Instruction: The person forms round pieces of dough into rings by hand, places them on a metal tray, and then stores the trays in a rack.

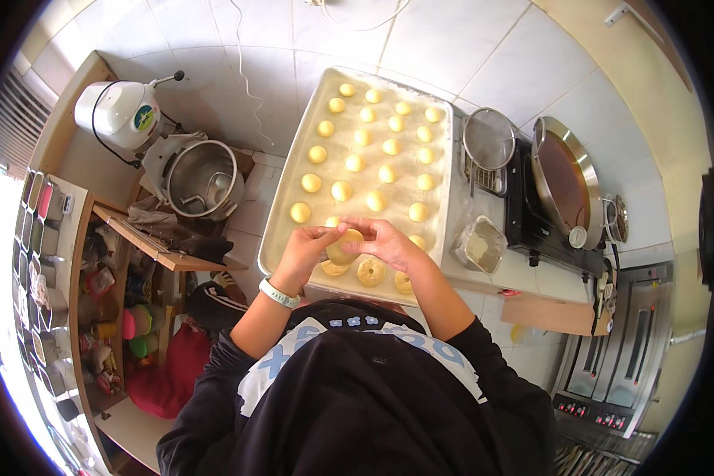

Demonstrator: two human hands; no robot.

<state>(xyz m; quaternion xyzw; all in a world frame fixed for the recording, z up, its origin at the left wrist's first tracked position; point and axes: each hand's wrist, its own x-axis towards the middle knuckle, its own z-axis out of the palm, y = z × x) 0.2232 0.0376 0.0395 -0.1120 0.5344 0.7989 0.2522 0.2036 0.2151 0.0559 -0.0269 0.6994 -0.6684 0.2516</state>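
Observation:
Both my hands are raised over the near edge of a large baking tray, with a flattened piece of pale yellow dough point(343, 248) between them. My left hand point(309, 247) pinches the dough from its left side with thumb and fingers. From the right, my right hand point(383, 239) curls its fingers round the same piece. The lined tray point(282, 238) carries rows of round dough balls point(341, 190). Along its near edge lie several dough rings point(370, 271) with small holes in the middle, partly hidden below my hands.
Right of the tray are a mesh strainer point(489, 139), a plastic tub of pale powder point(482, 244) and a wide pan of brown liquid point(565, 178) on a black stove point(523, 208). A stand mixer point(119, 115) and metal bowl point(204, 178) stand left, above an open cabinet door point(155, 244).

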